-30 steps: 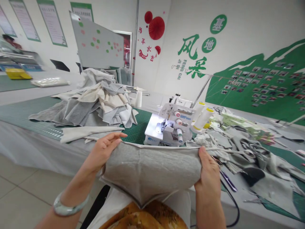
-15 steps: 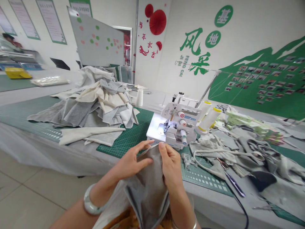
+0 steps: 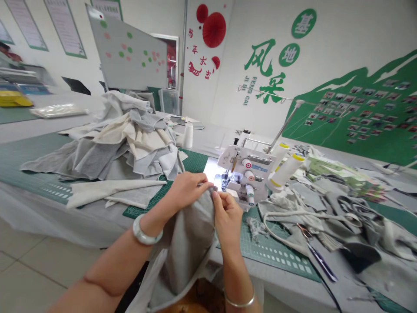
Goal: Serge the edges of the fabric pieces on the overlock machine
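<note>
A piece of grey fabric [image 3: 192, 234] hangs between my hands and drapes down toward my lap. My left hand [image 3: 187, 191], with a pale bangle at the wrist, pinches the fabric's upper edge. Close beside it, my right hand [image 3: 228, 215] grips the same edge with thumb and fingers. Just beyond my fingers stands a white overlock sewing machine [image 3: 244, 174], its lamp lit over the needle area. My left hand partly covers the machine's front plate.
On the left lies a heap of grey and cream fabric pieces [image 3: 130, 134] on a green cutting mat [image 3: 192, 161]. Fabric scraps [image 3: 306, 200] and scissors [image 3: 304, 231] lie on the right. Cone threads [image 3: 288, 170] stand behind the machine. A person [image 3: 8, 56] sits far left.
My left hand has moved up and now pinches the fabric's edge, where its fingers were spread before. The fabric is lifted and bunched closer to the machine.
</note>
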Demonstrator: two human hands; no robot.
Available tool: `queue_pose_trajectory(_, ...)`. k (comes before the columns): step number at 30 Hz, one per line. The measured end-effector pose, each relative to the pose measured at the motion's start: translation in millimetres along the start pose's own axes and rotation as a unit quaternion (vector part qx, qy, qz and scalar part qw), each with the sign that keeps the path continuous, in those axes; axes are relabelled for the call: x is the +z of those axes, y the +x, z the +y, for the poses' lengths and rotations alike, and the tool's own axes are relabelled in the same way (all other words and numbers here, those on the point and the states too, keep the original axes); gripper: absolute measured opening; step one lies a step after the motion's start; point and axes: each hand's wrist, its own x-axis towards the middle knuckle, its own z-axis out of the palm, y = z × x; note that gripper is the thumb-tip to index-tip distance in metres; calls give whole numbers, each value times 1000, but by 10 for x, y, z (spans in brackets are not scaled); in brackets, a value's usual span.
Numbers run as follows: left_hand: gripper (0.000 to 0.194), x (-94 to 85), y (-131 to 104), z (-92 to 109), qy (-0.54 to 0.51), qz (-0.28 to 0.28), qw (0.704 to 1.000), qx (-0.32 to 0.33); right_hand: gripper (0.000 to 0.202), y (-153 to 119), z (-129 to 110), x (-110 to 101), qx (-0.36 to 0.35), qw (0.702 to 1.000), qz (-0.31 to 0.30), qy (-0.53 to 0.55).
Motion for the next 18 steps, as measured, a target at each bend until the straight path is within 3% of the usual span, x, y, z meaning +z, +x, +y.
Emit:
queue_pose_trajectory(4, 22, 138, 283, -86, 93, -61, 993, 43, 36, 56, 86, 31, 36, 995, 89, -41)
queue_pose_trajectory(7, 21, 220, 258, -176, 61, -70, 995, 37, 33, 61, 153, -34, 42, 987, 113, -108)
queue_pose_trajectory(11, 21, 208, -32, -279, -79, -32, 996, 4, 28, 101, 185, -123, 40, 981, 89, -169)
queue_pose_trajectory(15, 38, 289, -479, -418, -202, 7, 976, -86, 25, 185, 189, -148, 39, 974, 77, -208)
queue_pose_trajectory(18, 42, 326, -834, -634, -227, -26, 956, -182, 22, 226, 191, -170, 43, 973, 54, -221)
